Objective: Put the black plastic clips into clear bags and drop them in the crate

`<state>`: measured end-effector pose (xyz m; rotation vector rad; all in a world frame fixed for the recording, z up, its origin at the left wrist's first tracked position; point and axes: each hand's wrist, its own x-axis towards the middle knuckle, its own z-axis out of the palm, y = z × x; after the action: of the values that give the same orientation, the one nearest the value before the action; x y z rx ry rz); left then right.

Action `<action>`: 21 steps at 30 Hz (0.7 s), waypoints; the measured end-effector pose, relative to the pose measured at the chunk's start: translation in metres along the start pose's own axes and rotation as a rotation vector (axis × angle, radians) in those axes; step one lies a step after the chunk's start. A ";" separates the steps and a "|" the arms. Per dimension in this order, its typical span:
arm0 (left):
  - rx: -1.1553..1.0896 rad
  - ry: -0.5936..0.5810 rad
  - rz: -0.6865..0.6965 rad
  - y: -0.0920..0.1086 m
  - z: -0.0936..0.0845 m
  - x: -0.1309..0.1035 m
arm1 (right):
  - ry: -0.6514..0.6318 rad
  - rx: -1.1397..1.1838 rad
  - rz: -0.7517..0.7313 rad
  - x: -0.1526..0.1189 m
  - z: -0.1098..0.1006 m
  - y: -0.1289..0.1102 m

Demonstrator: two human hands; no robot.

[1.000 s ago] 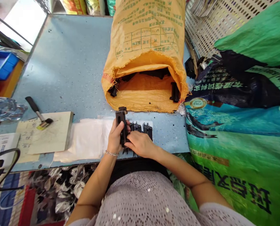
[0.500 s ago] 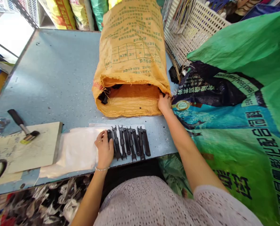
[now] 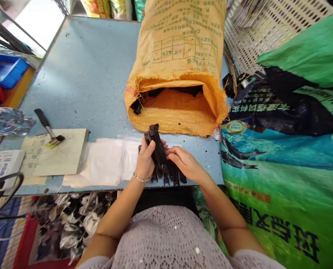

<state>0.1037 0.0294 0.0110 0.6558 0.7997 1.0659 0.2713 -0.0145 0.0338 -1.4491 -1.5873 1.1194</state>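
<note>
- Head view: a person's left hand [image 3: 145, 160] is grasping a black piece [image 3: 156, 144], thumb lying across its face and fingers wrapping behind; the piece is tilting up and away from the wearer, above the near edge of a blue table [image 3: 96, 74].
- Right hand [image 3: 187, 164] is reaching in from the other side, its fingertips meeting close against the held piece; whether they are pinching it or only touching it, one cannot tell.
- Below both hands, a row of black parts [image 3: 175, 177] is lying side by side at the table's near edge, partly hidden by the hands.
- Just beyond the held piece, an orange sack [image 3: 183, 30] is lying with its frayed mouth gaping toward the wearer; dark pieces [image 3: 137, 107] are showing inside, by its left corner.
- Left of the hands, white sheets [image 3: 106, 160] are spreading flat beside a thick pad [image 3: 62, 158]; a black-handled brush [image 3: 43, 117] is resting on the pad, bristles down on its upper part; a clear bottle [image 3: 11, 121] is lying farther left.
- Along the right side, a large green-and-blue sack [image 3: 289, 179] is standing beside the table; a perforated white basket [image 3: 249, 46] is sitting behind.
</note>
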 end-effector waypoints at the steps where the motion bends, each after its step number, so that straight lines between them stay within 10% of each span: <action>1: 0.011 0.005 -0.010 0.001 0.000 -0.002 | 0.014 -0.146 -0.040 0.006 0.003 -0.007; 5: 0.223 -0.034 0.084 -0.002 -0.010 -0.016 | 0.106 -0.285 -0.130 0.054 0.007 -0.017; 9: 0.320 0.058 0.158 0.001 -0.021 -0.019 | -0.136 0.143 -0.011 0.076 0.023 -0.011; 15: 0.206 0.160 0.059 0.014 -0.040 -0.011 | -0.238 -0.215 -0.125 0.007 0.056 -0.003; 21: 0.540 0.272 0.121 0.017 -0.094 -0.018 | -0.081 -0.484 -0.188 -0.020 0.031 0.026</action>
<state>0.0128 0.0263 -0.0233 1.0368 1.3211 1.0660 0.2554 -0.0387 -0.0004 -1.5215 -2.1057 0.7211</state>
